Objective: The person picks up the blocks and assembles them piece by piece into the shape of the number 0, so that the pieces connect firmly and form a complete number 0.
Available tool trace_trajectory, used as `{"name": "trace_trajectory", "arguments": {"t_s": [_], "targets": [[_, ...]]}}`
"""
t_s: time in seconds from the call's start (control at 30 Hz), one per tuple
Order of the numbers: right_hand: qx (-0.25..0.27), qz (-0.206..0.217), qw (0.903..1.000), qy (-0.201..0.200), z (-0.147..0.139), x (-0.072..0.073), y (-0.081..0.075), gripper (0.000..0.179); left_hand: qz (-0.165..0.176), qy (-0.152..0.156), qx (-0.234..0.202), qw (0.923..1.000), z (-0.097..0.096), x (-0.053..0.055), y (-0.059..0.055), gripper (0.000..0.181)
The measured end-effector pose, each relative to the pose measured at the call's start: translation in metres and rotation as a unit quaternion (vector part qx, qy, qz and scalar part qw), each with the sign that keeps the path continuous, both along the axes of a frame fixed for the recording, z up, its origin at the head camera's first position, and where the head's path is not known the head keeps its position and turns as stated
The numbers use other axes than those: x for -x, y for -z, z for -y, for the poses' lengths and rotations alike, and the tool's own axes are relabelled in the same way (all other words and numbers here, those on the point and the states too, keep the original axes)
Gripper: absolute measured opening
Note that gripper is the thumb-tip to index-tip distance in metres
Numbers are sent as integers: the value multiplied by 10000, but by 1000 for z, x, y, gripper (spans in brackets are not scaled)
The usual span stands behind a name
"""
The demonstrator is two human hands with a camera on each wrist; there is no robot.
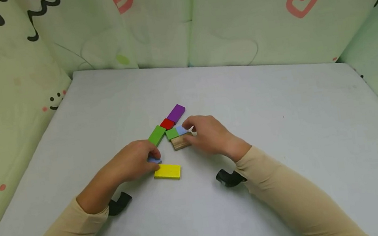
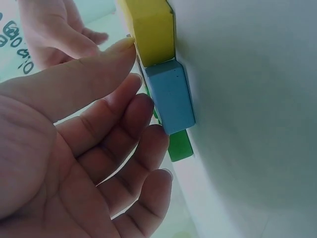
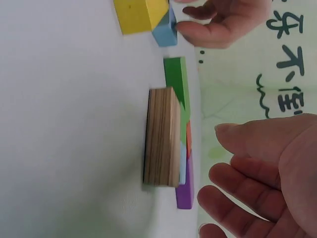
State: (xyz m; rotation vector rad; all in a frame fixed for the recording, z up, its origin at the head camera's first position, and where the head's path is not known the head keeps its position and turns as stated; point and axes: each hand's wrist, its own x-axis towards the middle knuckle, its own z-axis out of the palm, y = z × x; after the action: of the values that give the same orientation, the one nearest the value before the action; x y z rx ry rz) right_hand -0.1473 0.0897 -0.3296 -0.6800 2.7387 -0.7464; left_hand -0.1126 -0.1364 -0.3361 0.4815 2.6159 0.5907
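My left hand (image 1: 137,159) is at the near left of the blocks, its thumb at the yellow block (image 1: 168,172) and its other fingertips at the blue block (image 2: 172,96). The blue block meets the yellow one end to end, mostly hidden by my fingers in the head view. My right hand (image 1: 209,134) hovers with spread, slightly bent fingers over the wooden block (image 3: 162,139) and a light blue block (image 1: 181,130); in the right wrist view its fingers are apart from them. A short green block (image 1: 172,134) lies beside the light blue one, along the wooden block.
A slanting row of a long green block (image 1: 157,135), a red block (image 1: 167,124) and a purple block (image 1: 176,113) lies just beyond. Everything sits on a white table (image 1: 282,121), with patterned cloth (image 1: 233,16) hanging behind and at the sides.
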Motion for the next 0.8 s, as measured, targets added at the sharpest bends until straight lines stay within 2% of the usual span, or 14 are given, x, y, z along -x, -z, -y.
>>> {"name": "trace_trajectory", "arguments": {"t_s": [0.27, 0.8], "targets": [[-109, 54, 9999, 74, 4, 15, 7, 33, 21, -20, 1, 10000, 0, -1, 1, 21], [-278, -49, 9996, 18, 8, 22, 15, 39, -21, 16, -70, 10000, 1, -1, 0, 20]]}}
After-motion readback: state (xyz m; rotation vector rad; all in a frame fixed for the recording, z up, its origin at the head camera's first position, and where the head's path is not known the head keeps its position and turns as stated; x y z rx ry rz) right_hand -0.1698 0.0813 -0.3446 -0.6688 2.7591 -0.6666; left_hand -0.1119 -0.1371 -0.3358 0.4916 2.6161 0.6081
